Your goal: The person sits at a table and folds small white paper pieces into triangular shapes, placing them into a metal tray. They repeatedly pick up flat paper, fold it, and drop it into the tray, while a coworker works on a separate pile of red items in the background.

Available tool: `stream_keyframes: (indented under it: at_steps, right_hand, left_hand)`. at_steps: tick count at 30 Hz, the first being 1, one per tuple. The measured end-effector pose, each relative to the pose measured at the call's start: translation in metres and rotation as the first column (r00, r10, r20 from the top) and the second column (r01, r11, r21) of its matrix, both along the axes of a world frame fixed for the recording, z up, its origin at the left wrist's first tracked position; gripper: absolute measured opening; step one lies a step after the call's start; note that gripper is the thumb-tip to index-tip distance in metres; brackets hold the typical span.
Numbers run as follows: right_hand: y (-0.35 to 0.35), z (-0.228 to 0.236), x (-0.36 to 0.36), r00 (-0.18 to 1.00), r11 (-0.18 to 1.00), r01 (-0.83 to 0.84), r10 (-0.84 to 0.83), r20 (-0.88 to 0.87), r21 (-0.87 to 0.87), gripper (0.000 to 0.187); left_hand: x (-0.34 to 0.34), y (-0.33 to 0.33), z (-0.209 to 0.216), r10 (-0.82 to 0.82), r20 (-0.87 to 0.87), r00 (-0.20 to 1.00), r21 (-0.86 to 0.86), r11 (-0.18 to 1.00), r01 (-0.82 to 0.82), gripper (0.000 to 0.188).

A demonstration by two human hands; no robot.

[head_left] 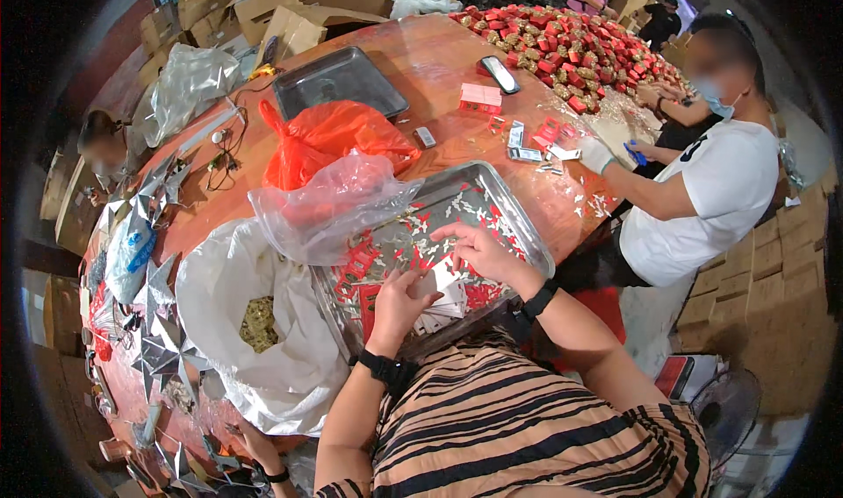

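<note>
A metal tray (537,234) lies in front of me, strewn with small white and red cut-out pieces. My left hand (399,309) is over its near left part, fingers curled at the edge of a white card (443,277), which it appears to hold. Above the middle of the tray is my right hand (487,256), its fingers apart and the index stretched to the left; no object shows in it. A stack of white cards (446,309) rests in the tray beneath my hands. Red cards (369,303) lie partly hidden behind my left hand.
A white sack (211,278) with gold bits stands left of the tray; clear plastic (320,217) and an orange bag (312,142) overlap its far side. Beyond sits a dark tray (338,81). A red-and-gold heap (562,50) fills the far right, near a masked co-worker (702,191).
</note>
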State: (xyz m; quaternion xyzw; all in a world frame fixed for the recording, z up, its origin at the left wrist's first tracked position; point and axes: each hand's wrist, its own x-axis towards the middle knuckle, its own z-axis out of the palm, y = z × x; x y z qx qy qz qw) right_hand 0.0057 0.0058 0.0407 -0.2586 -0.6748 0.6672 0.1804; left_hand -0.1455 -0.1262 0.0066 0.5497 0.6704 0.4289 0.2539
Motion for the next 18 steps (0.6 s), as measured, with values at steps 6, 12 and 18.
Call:
stream_keyframes:
  at_steps: [6, 12, 18]
  right_hand:
    - [0.000, 0.019, 0.002, 0.969, 0.953, -0.233, 0.212, 0.123, 0.195, 0.039]
    - [-0.006, 0.024, 0.002, 0.994, 0.963, -0.104, 0.095, 0.049, 0.250, 0.039]
    - [0.014, 0.007, -0.001, 0.999, 0.964, -0.018, 0.026, -0.029, 0.265, 0.042]
  left_hand:
    - [0.002, 0.002, -0.009, 0.002, 0.061, 0.998, 0.014, 1.000, -0.003, 0.044]
    - [0.002, 0.008, -0.012, 0.040, 0.176, 0.984, -0.015, 0.999, -0.038, 0.044]
    - [-0.006, 0.002, -0.008, -0.057, 0.230, 0.971, -0.070, 0.995, 0.075, 0.046]
